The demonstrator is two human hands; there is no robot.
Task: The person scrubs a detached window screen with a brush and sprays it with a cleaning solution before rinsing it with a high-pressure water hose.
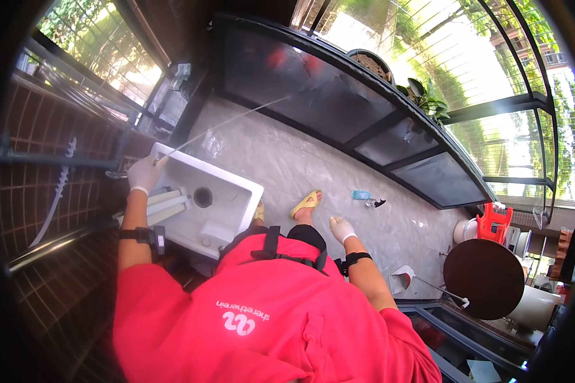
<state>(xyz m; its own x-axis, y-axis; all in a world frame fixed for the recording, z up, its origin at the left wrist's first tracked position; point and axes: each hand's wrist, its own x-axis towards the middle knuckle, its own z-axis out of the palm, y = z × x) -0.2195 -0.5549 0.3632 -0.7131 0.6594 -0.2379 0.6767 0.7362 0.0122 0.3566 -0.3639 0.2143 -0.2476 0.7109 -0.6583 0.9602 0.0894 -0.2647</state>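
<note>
My left hand (145,173), in a white glove, is closed at the far left corner of the white sink (255,195). From it a thin, pale, straight rod (227,122) slants up and right toward the dark glass panels (338,105). Whether its far end touches the glass, I cannot tell. Long white pieces (166,207) lie in the sink, left of its drain. My right hand (342,228), also gloved, hangs over the grey floor beside my leg, its fingers curled closed with nothing visible in them.
A blue item (361,194) and a small clear bottle with a black top (374,203) are on the floor. At right stand a round brown tabletop (483,279), a red plastic stool (492,223) and a long-handled tool (402,279). Potted plants (421,99) line the panel's top.
</note>
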